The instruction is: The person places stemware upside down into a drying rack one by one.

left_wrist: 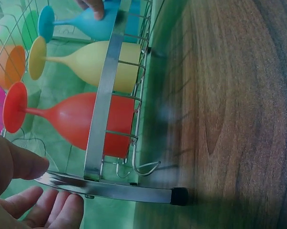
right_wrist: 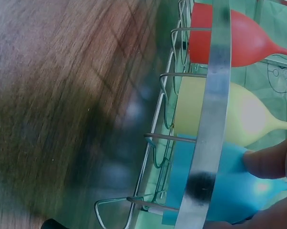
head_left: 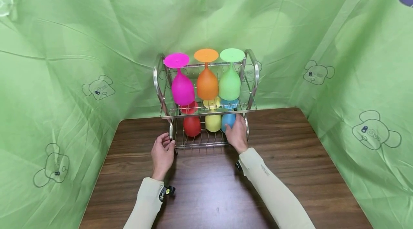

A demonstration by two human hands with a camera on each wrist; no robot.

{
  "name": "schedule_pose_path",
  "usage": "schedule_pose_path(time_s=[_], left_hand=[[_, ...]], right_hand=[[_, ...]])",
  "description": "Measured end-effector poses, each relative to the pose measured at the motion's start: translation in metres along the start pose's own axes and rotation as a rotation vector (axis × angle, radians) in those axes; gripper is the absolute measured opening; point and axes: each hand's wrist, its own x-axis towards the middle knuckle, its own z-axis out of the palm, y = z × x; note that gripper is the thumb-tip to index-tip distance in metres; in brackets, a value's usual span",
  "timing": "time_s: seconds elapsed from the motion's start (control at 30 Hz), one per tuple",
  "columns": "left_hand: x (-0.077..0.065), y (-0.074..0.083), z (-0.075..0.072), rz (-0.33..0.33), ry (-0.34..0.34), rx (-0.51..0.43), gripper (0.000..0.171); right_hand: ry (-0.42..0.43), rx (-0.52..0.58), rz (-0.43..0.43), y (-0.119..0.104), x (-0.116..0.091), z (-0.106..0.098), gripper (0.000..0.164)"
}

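Note:
A two-tier metal rack stands on the table with wine goblets upside down on both tiers. On the lower tier are a red goblet, a yellow goblet and a blue goblet. My right hand grips the blue goblet at the right end, its thumb on the bowl. At the rack's lower left side, my left hand holds the curved metal side leg between thumb and fingers.
Along the upper tier stand a magenta goblet, an orange goblet and a light green goblet. The brown wooden table extends in front of the rack. Green printed cloth hangs behind and at both sides.

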Motion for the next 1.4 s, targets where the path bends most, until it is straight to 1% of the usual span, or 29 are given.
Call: schedule_pose_path(time_s=[0.17,0.33,0.53,0.73,0.97,1.2,1.33,1.4], left_hand=[[0.003,-0.002,0.000,-0.008,0.018,-0.004,0.033],[0.004,-0.005,0.002,0.007,0.035,-0.015,0.029],[0.006,-0.007,0.003,0.017,0.041,-0.030,0.027],[0.007,-0.008,0.005,0.001,0.044,-0.018,0.026],[0.005,-0.007,0.007,0.001,0.039,-0.023,0.025],[0.006,-0.008,0.006,-0.015,0.039,-0.019,0.024],[0.007,-0.007,0.006,-0.014,0.040,-0.038,0.024],[0.007,-0.007,0.005,-0.012,0.043,-0.045,0.025]], right_hand=[[-0.004,-0.011,-0.001,0.003,0.003,0.006,0.070],[0.001,-0.019,-0.004,0.006,0.002,0.008,0.065],[-0.004,-0.014,-0.016,0.005,0.003,0.008,0.066],[-0.021,-0.019,0.000,0.006,0.003,0.007,0.066],[-0.002,-0.014,-0.008,0.007,0.001,0.004,0.072],[-0.042,-0.005,0.036,0.000,-0.008,-0.005,0.083],[-0.060,0.025,0.063,-0.006,-0.015,-0.012,0.086],[-0.064,0.035,0.063,-0.009,-0.019,-0.016,0.087]])
